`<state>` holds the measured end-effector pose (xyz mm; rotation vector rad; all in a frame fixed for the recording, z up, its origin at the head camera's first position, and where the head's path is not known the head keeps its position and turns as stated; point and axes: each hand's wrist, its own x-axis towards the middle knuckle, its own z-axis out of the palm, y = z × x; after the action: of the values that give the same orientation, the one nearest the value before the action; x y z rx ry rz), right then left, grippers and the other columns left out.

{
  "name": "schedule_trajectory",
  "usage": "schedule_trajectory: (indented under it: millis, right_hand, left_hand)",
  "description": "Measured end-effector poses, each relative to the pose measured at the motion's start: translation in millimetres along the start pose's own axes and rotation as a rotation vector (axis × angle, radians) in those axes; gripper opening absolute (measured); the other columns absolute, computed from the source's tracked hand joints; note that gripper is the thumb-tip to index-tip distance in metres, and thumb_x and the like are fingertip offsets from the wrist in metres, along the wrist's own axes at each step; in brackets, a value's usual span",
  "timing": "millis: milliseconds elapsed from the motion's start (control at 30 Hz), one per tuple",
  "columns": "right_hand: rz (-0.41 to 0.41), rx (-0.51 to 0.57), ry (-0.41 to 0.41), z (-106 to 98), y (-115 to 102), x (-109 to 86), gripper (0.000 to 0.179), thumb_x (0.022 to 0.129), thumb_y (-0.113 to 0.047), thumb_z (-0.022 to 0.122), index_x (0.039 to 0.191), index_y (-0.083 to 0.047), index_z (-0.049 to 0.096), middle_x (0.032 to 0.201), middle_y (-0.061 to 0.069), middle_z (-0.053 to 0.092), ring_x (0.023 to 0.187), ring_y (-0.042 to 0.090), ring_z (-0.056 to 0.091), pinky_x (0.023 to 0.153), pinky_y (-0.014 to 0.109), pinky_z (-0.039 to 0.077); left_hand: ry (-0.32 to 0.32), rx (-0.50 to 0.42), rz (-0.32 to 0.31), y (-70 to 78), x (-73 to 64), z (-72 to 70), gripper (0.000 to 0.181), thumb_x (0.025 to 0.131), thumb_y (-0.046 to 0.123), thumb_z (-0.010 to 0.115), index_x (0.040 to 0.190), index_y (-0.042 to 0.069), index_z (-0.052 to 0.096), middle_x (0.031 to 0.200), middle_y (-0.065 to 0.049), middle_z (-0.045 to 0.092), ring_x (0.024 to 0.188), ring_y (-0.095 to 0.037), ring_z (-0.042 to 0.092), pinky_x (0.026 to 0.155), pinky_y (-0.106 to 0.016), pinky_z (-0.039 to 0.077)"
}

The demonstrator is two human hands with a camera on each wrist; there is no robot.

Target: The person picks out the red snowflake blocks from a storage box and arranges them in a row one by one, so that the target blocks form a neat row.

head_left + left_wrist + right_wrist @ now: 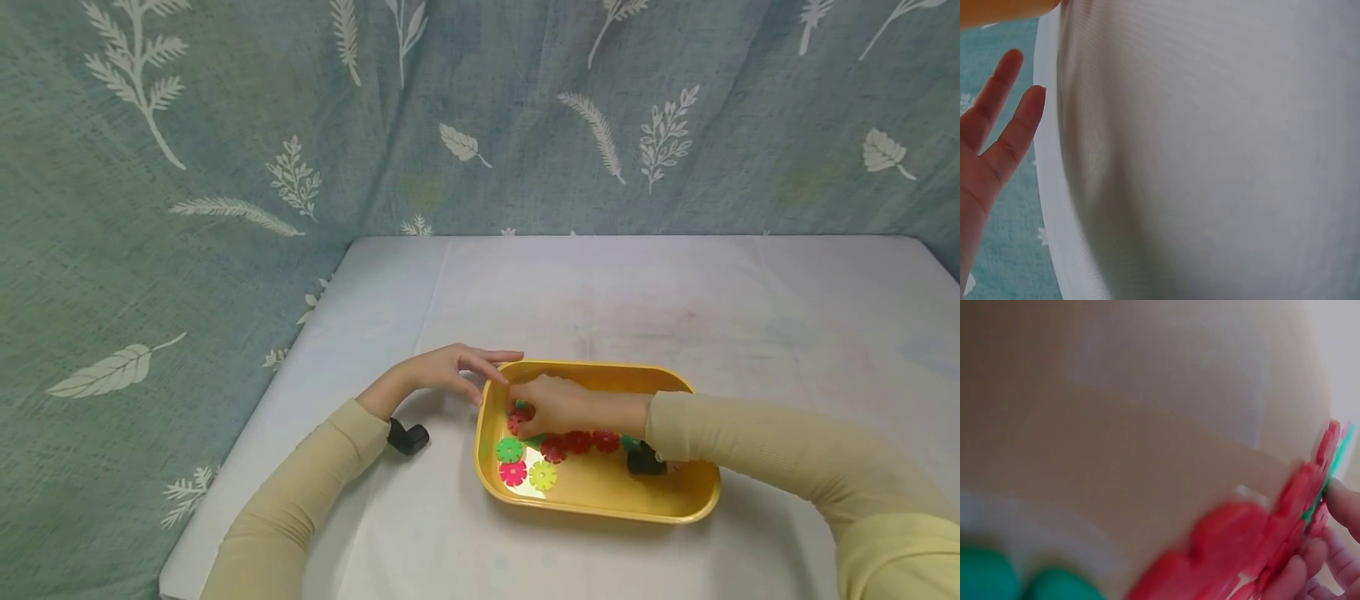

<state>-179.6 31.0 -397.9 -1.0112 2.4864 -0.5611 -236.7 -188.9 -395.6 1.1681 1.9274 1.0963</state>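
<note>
My right hand (551,404) reaches into a yellow tray (600,510) at its left part. In the right wrist view its thumb and fingers pinch a notched plastic disc, a green one (1335,459), close against red discs (1229,534). My left hand (457,367) is at the tray's upper left corner, fingers extended over the rim; whether they press on it cannot be told. Below my right hand lie a green disc (509,450), a pink disc (513,473) and a yellow disc (542,476). Several red discs (578,442) run rightward, partly under my right forearm.
The tray stands on a white-covered table (420,533). A black wrist camera (408,438) hangs under the left wrist, and another (647,458) under the right. A blue-green leaf-patterned cloth (480,117) hangs behind the table and along its left side.
</note>
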Motion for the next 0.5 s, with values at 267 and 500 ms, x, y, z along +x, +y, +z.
schedule_trajectory:
  millis: [267,500]
  right_hand:
    - [-0.042,-0.005,-0.023,0.9,-2.2,-4.4,0.024,0.076,-0.025,0.075,0.095,-0.020,0.062,0.077,-0.009,0.055,0.071,0.011,0.048,0.063,0.021,0.043]
    - [-0.096,0.090,-0.036,-0.7,1.0,-6.6,0.024,0.077,-0.015,0.074,0.099,-0.013,0.064,0.086,-0.006,0.062,0.073,0.011,0.051,0.067,0.016,0.045]
  left_hand:
    - [-0.003,-0.021,-0.019,-2.0,-0.2,-0.6,0.053,0.074,0.033,0.071,0.115,0.000,0.062,0.147,-0.010,0.031,0.137,-0.020,0.026,0.108,-0.039,0.025]
    - [-0.007,-0.004,-0.039,-0.7,3.7,-1.8,0.050,0.075,0.032,0.072,0.114,0.002,0.063,0.147,-0.009,0.032,0.137,-0.021,0.025,0.109,-0.042,0.024]
